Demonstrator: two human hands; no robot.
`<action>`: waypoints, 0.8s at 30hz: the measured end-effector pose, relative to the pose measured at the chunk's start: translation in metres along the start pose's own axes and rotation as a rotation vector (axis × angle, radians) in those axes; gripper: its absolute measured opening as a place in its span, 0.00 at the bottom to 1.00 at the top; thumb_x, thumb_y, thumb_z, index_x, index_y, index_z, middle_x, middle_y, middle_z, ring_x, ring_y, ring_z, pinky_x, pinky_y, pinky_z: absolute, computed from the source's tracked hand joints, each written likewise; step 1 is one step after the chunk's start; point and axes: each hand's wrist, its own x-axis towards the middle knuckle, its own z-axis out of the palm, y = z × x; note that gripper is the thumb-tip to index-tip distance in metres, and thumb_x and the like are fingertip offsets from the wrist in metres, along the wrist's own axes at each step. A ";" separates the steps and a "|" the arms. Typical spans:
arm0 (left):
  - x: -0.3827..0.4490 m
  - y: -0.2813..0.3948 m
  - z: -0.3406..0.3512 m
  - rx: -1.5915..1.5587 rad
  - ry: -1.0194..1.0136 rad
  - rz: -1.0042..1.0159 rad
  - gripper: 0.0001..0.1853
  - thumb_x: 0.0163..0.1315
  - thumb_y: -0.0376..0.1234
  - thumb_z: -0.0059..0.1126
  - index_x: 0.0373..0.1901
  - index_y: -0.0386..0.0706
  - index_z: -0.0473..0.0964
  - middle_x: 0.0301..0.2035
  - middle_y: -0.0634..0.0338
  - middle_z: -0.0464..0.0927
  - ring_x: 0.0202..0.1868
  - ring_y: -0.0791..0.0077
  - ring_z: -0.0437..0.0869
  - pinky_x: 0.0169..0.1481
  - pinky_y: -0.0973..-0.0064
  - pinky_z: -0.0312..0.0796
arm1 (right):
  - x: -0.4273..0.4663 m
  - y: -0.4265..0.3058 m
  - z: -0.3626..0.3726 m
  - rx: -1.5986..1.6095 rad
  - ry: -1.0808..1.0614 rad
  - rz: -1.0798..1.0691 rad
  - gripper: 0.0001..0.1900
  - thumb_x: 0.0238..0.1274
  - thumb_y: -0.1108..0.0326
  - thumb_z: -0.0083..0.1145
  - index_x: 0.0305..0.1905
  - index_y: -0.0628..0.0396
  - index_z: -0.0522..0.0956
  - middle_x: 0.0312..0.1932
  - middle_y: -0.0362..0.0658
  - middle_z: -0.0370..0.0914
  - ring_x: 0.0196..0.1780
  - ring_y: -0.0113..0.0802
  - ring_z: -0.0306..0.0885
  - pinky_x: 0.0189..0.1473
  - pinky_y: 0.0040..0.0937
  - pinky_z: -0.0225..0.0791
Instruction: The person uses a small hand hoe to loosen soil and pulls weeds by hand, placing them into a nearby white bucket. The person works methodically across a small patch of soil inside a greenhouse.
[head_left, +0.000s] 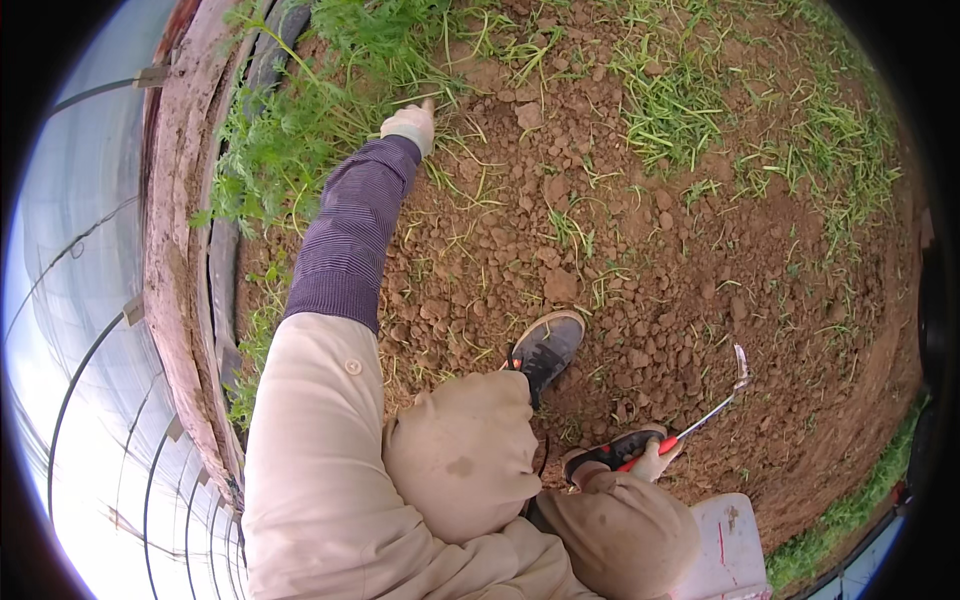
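My left hand, in a pale work glove, reaches to the base of the feathery green plants at the upper left. Its fingers touch the thin stems there; whether they close on any is hidden. Low on the right, my gloved right hand is shut on the red handle of a small hand sickle. The sickle's thin metal shaft points up and right, and its short bent blade is held over the brown soil. Cut or pulled green stems lie in a heap at the upper right.
Both my shoes stand on cloddy soil. A weathered wooden board and plastic film on curved hoops line the left side. A pale plastic container is by my right knee. Green growth edges the lower right.
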 end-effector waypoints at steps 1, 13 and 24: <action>0.006 0.001 0.000 -0.058 -0.099 -0.093 0.19 0.60 0.30 0.46 0.55 0.42 0.68 0.58 0.51 0.67 0.56 0.53 0.72 0.55 0.63 0.71 | 0.001 0.001 -0.001 -0.009 -0.005 -0.001 0.38 0.58 0.74 0.49 0.71 0.39 0.45 0.21 0.40 0.68 0.13 0.26 0.64 0.11 0.27 0.62; -0.090 0.048 0.006 -0.066 -0.347 0.430 0.23 0.53 0.37 0.53 0.52 0.41 0.70 0.44 0.47 0.77 0.46 0.52 0.79 0.52 0.63 0.71 | 0.011 0.012 -0.004 -0.015 0.062 -0.068 0.37 0.58 0.72 0.49 0.71 0.38 0.47 0.21 0.40 0.68 0.13 0.27 0.64 0.12 0.27 0.64; 0.020 -0.035 0.033 -0.067 -0.008 -0.188 0.19 0.58 0.30 0.48 0.53 0.38 0.70 0.59 0.48 0.65 0.52 0.53 0.76 0.52 0.63 0.73 | -0.005 -0.010 0.012 -0.129 0.094 0.014 0.37 0.59 0.70 0.49 0.70 0.39 0.47 0.21 0.40 0.68 0.13 0.27 0.64 0.12 0.27 0.64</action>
